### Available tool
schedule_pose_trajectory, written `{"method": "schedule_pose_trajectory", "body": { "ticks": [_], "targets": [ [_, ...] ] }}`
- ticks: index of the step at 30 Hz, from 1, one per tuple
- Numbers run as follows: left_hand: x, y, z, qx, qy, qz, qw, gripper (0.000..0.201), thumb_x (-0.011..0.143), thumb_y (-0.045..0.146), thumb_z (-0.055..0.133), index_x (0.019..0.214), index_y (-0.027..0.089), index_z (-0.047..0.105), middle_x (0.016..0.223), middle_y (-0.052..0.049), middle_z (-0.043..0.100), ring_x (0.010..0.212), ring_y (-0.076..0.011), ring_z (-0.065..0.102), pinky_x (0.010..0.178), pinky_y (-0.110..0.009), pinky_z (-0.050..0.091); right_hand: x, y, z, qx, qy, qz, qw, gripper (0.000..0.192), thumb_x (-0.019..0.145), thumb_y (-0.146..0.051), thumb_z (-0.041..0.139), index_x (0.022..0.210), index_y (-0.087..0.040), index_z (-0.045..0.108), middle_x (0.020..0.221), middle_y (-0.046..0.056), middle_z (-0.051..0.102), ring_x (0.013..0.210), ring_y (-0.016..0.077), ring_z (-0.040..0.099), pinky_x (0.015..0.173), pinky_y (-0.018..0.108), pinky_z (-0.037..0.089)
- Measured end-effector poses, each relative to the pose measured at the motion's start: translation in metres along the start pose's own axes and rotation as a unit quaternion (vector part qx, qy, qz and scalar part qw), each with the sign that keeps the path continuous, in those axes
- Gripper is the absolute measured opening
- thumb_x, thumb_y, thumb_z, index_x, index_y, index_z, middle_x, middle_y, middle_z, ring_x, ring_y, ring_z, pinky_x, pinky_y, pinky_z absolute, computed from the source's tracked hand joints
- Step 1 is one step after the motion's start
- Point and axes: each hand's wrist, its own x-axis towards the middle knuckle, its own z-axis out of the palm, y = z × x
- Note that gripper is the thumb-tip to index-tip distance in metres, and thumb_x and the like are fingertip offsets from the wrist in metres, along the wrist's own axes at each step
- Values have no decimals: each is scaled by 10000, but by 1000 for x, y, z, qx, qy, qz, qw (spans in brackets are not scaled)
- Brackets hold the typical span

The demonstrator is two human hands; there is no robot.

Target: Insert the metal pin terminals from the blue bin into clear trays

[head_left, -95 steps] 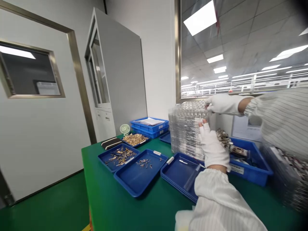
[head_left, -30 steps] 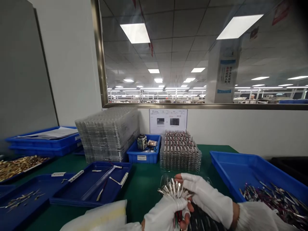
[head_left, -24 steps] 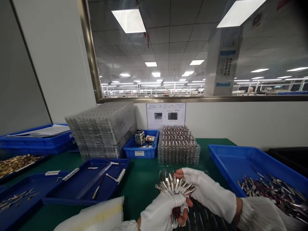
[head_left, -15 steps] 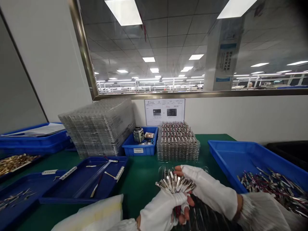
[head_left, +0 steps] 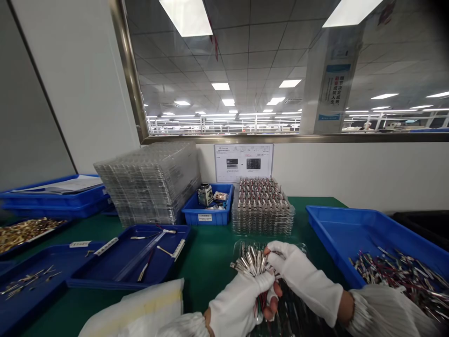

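A bundle of metal-tipped parts (head_left: 253, 263) is gripped low over the green table (head_left: 206, 267), near the front edge.

The bundle is clenched in the gloved left hand (head_left: 242, 306) — its silver tips fan upward, red leads hanging below the fist. The tips are pinched at from the right by the fingertips of the gloved right hand (head_left: 301, 276). A clear tray (head_left: 301, 248) lies just beneath. Behind it a filled tray stack (head_left: 262, 208) is seen; a blue bin (head_left: 354, 234) of similar parts sits to the right — a taller stack of empty trays (head_left: 150, 185) to the left.
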Motion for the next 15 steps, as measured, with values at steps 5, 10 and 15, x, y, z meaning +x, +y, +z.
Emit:
{"method": "schedule_pose_trajectory", "body": {
  "ticks": [5, 10, 15],
  "targets": [
    [0, 1, -1, -69, 16, -14, 997, 243, 714, 387, 443, 729, 146, 418, 601, -1, 475, 419, -53, 392, 399, -191, 229, 4, -1, -3, -20, 18, -25, 999, 118, 665, -270, 466, 699, -160, 489, 535, -16, 507, 492, 104, 471, 482, 216, 369],
    [4, -2, -2, -62, 20, -25, 998, 267, 712, 409, 419, 652, 150, 385, 548, 26, 422, 394, -36, 332, 393, -187, 192, 2, -5, 0, -14, -5, -23, 1000, 96, 664, -259, 464, 658, -163, 461, 465, -36, 476, 446, 93, 448, 456, 208, 346],
    [1, -4, -2, -75, 13, -29, 997, 208, 687, 347, 468, 701, 178, 346, 549, 67, 357, 372, -21, 266, 388, -177, 158, 4, -10, -3, 15, -30, 6, 999, 191, 605, -318, 528, 603, -148, 440, 477, -39, 434, 405, 61, 383, 391, 185, 306]
  ]
}}
